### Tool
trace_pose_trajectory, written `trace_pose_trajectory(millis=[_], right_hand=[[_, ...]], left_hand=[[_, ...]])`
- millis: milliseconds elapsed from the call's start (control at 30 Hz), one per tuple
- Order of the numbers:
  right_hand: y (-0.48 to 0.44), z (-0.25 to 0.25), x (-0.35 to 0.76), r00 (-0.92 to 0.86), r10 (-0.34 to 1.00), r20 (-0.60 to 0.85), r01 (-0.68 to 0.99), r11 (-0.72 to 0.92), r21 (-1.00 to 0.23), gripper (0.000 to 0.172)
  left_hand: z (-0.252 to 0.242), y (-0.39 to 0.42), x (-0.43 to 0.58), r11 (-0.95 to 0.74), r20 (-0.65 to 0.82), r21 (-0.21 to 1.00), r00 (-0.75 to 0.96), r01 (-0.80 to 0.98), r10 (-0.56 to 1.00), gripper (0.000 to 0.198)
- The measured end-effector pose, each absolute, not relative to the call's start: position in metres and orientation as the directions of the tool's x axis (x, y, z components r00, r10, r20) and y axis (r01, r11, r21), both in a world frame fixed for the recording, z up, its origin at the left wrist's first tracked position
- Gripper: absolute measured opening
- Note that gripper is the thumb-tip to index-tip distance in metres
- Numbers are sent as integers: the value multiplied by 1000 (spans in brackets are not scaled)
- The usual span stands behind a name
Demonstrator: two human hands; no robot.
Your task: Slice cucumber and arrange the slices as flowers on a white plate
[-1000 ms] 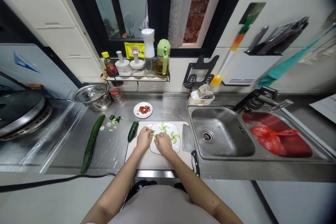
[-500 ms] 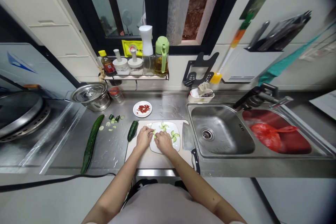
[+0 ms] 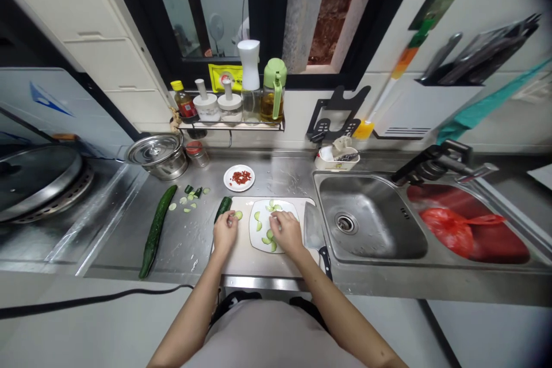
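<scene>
My left hand (image 3: 225,232) is at the left side of the cutting board (image 3: 241,264), thumb and forefinger closed at a pale round cucumber slice (image 3: 238,215). Just behind these fingers lies a cut piece of dark green cucumber (image 3: 223,207). My right hand (image 3: 288,233) hovers over the right part of a white squarish plate (image 3: 255,245), fingers loosely bent and apart, with nothing visible in them. Thin green-edged cucumber slices (image 3: 269,239) lie in fanned groups on the plate, partly hidden by that hand. A kitchen knife (image 3: 313,227) rests along the board's right edge.
Behind the board sits a small plate (image 3: 228,184) of red bits. A whole cucumber (image 3: 158,233) and several cut pieces (image 3: 188,198) lie on the counter at left, near a lidded pot (image 3: 166,164). The sink (image 3: 371,213) is at right; a condiment rack (image 3: 230,126) hangs behind.
My hands have moved apart: the left went left off the plate to the slice on the board, the right drew back rightward. More slices on the plate are uncovered. The whole view shifted slightly.
</scene>
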State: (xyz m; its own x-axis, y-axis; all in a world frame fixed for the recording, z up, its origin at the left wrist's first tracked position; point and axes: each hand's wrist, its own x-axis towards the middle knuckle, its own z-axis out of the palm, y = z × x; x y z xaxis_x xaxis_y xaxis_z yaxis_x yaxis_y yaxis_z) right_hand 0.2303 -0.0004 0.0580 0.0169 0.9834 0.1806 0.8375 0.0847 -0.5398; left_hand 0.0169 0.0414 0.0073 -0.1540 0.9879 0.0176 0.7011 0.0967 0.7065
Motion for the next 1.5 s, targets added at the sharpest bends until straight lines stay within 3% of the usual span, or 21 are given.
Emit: trace_pose_trajectory(millis=[133,333,433,767,867,967,1067,1133,1233,1333,1500], right_hand=[[-18,61,255,103,958,267,766,95,-636,30],[-36,54,271,128,958,258,724,88,-684,31],[-40,52,271,134,958,252,715,83,-694,31],[-44,51,269,118,958,261,697,108,-709,30],[-44,50,269,120,961,249,695,98,-713,30],[-41,54,265,110,967,228,678,94,-729,30],[-29,65,256,110,974,196,637,83,-766,29],[-16,76,247,113,982,149,569,59,-820,29],[3,96,234,18,997,79,400,65,-914,30],[15,111,226,-139,989,42,291,82,-953,22],[16,119,221,2,998,62,83,62,-995,26]], left_hand=[[6,33,12,144,-53,628,-143,764,988,37],[16,43,28,168,-186,386,-102,907,977,48],[21,52,36,174,-237,309,-101,935,966,44],[29,63,44,109,-190,239,-64,965,980,28],[28,62,42,142,-190,312,-85,939,978,23],[31,60,38,201,-197,538,-109,819,974,17],[44,55,37,223,-254,838,-6,497,967,22],[61,50,40,217,-256,945,142,243,956,32],[90,43,47,164,-163,986,302,24,939,46],[114,36,54,148,-126,988,346,-39,930,52],[126,27,60,262,-222,955,247,-140,943,53]])
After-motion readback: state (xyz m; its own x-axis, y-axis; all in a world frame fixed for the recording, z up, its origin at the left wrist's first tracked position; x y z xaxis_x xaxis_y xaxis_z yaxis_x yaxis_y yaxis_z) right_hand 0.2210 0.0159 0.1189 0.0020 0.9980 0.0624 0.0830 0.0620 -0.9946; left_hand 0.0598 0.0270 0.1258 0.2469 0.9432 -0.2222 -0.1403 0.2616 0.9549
